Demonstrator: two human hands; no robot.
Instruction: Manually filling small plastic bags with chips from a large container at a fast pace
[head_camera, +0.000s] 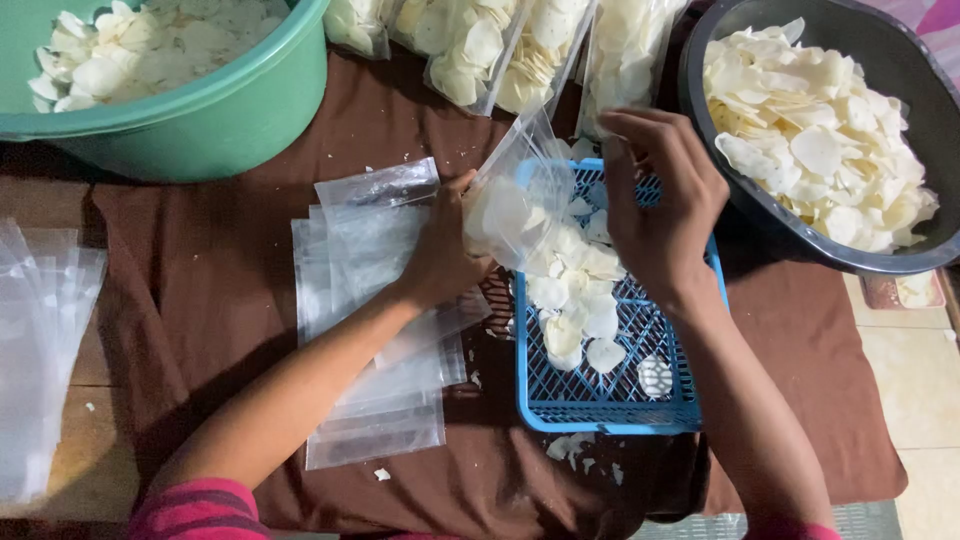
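The left hand (445, 255) reaches in from the lower left, forearm slanting up across the brown cloth (200, 290), and its fingers are closed around the lower side of a clear bag (515, 200), holding it tilted with the mouth up over the near-left corner of the blue tray (600, 400). The right hand (660, 210) comes in from the lower right, wrist bent, fingers curled down over the top of the tray beside the bag's mouth; whether they pinch a chip or the bag's edge cannot be told.

The bag is partly filled with pale, thin chips (575, 290), and more of them lie loose in a strip down the tray's left half. The tray's right half shows bare blue mesh.

Left of the tray, just under the left wrist, lies a stack of empty bags (370, 330), flat and overlapping. Right of the tray, touching its far corner, stands a dark basin (900, 90) heaped with chips. Beyond the tray lean filled bags (520, 50). Far left of the tray stands a green basin (220, 110) of chips, well apart. Crumbs dot the cloth in front of the tray.
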